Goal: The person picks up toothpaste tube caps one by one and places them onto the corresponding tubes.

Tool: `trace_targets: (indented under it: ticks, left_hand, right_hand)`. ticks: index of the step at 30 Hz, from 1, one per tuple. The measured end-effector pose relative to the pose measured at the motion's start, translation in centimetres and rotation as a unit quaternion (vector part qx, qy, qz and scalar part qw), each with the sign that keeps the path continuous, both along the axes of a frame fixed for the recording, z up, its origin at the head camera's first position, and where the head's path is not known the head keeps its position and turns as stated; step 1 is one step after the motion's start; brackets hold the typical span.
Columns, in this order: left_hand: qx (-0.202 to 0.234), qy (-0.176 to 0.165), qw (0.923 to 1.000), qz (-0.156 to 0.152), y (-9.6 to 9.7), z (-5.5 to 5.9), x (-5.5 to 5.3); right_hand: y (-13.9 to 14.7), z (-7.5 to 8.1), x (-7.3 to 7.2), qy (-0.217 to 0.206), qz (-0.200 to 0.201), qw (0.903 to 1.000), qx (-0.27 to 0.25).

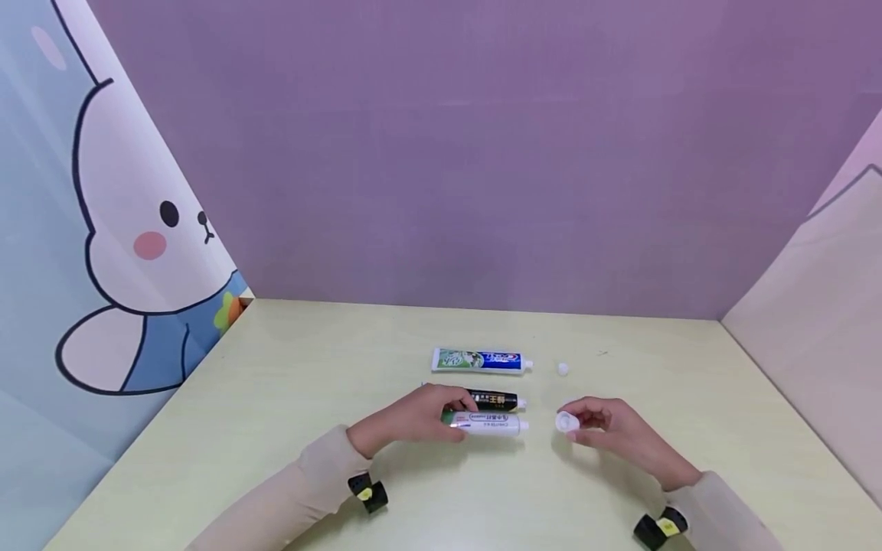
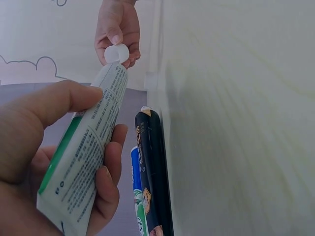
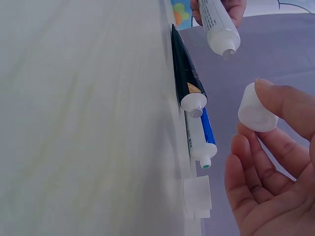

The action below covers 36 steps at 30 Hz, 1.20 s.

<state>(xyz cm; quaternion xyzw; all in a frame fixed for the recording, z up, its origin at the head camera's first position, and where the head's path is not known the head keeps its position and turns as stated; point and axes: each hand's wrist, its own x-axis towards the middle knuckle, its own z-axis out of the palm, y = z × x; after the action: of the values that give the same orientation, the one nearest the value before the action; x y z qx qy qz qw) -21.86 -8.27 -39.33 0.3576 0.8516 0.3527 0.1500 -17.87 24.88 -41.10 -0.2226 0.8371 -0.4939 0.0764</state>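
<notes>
My left hand [image 1: 430, 413] grips a white toothpaste tube with a green end [image 1: 489, 424], thumb along one face and fingers curled beneath. Its bare nozzle points right, toward my right hand [image 1: 613, 428]. There a white cap [image 3: 256, 110] is pinched between thumb and fingertips, its hollow side facing the tube in the head view. A gap separates cap and nozzle in the right wrist view. Just beyond the held tube lies a black toothpaste tube [image 1: 498, 400], partly hidden by my left hand, its nozzle bare too.
Farther back on the pale table [image 1: 289, 360] lies a blue and green toothpaste tube [image 1: 478, 361], uncapped. A small white cap [image 1: 563, 369] sits to the right of its nozzle. A purple panel [image 1: 482, 168] rises behind the table, with printed cloth [image 1: 158, 229] at the left.
</notes>
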Motion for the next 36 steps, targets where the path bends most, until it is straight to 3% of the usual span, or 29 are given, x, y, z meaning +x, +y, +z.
trace_targets:
  ticks: [6,13,17,26,36]
  left_hand:
    - [0.006,0.004,1.0000,-0.005,-0.05,0.03,0.04]
    - [0.004,0.009,0.9999,-0.007,0.04,0.10,0.00]
    - [0.004,0.008,1.0000,-0.002,0.18,0.27,0.09]
    - [0.009,0.010,0.9999,-0.009,0.32,0.50,0.20]
    - [0.026,0.016,0.9991,-0.030,0.57,0.85,0.23]
  right_hand:
    - [-0.10,-0.33,-0.01,0.026,0.009,0.9996,-0.007]
    - [-0.20,0.09,0.01,-0.026,-0.006,0.9996,0.000]
    - [-0.22,0.13,-0.02,-0.035,-0.005,0.9993,-0.009]
    - [-0.29,-0.19,-0.06,-0.011,0.018,0.9988,-0.045]
    - [-0.53,0.14,0.23,0.013,0.002,0.9987,-0.049]
